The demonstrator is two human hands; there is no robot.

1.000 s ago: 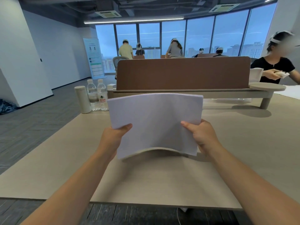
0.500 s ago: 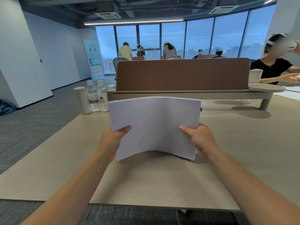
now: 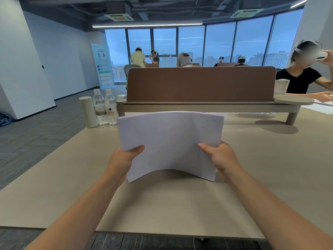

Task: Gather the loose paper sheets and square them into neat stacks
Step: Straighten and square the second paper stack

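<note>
White paper, a stack of sheets (image 3: pixel 170 143), stands upright and bowed above the beige surface (image 3: pixel 180 204) before you. Your left hand (image 3: pixel 124 159) and right hand (image 3: pixel 221 157) pinch its side edges, thumbs in front; its lower corners seem to touch the surface.

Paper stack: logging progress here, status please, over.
Left hand and right hand grip paper stack by its sides. Stack upright, bowed, above table. Bottles well off left.

Paper stack (image 3: pixel 171 141): plain white. Table (image 3: pixel 180 204): pale beige with faint wood grain. Divider panel (image 3: pixel 198 83): solid brown. Flask (image 3: pixel 88 111): cream. Bottle (image 3: pixel 110 108): clear with white cap and red label. Floor carpet (image 3: pixel 36 138): dark grey, striped in herringbone blocks.
</note>
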